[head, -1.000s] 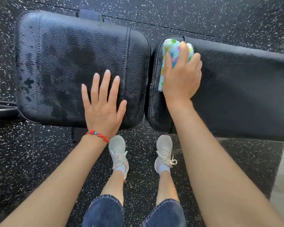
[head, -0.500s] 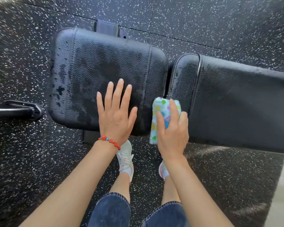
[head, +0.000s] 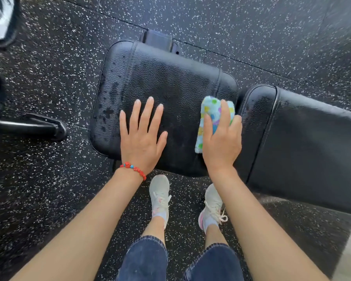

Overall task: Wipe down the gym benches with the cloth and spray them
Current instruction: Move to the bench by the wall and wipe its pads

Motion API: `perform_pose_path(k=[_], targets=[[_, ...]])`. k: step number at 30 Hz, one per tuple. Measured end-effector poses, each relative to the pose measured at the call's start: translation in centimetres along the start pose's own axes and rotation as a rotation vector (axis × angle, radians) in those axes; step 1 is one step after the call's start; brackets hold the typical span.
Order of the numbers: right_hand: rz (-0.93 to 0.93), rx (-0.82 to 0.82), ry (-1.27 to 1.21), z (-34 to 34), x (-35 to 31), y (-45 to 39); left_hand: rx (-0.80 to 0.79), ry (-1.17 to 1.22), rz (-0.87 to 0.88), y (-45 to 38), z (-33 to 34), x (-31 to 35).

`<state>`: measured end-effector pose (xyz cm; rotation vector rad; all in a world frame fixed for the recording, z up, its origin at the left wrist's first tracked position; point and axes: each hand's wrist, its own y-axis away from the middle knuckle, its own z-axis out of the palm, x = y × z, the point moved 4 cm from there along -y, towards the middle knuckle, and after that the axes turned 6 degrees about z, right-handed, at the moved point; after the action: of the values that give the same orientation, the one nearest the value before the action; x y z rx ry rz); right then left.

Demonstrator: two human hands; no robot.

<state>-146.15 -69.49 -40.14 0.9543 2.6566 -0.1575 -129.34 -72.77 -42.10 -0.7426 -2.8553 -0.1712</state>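
Note:
A black padded gym bench stands below me in two parts: a seat pad (head: pixel 170 82) on the left, wet with droplets along its left side, and a long back pad (head: pixel 308 142) on the right. My left hand (head: pixel 141 136) lies flat on the seat pad with straight, spread fingers. My right hand (head: pixel 221 138) presses a folded light-blue cloth (head: pixel 209 110) with coloured hearts onto the right part of the seat pad, fingers curled over it. No spray bottle is in view.
Black speckled rubber floor (head: pixel 49 179) surrounds the bench. A black metal frame foot (head: pixel 39 126) lies on the floor at the left. My two feet in pale sneakers (head: pixel 160 195) stand just in front of the seat pad.
My right hand has drawn the cloth from the end of the back pad, down over its near edge, then onto the seat pad. My left hand has stayed flat on the seat pad.

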Motion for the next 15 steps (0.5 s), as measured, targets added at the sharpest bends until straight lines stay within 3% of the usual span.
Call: perform_pose_path(k=[5, 9, 15], targets=[[-0.2, -0.11, 0.02, -1.3, 0.3, 2.8, -0.012, 0.044, -0.023, 0.1, -0.7, -0.1], [-0.529, -0.119, 0.074, -0.1, -2.5, 1.0, 0.027, 0.077, -0.234, 1.4, -0.9, -0.6], [-0.6, -0.112, 0.105, 2.5, -7.6, -4.4, 0.092, 0.124, -0.417, 3.1, -0.4, -1.9]])
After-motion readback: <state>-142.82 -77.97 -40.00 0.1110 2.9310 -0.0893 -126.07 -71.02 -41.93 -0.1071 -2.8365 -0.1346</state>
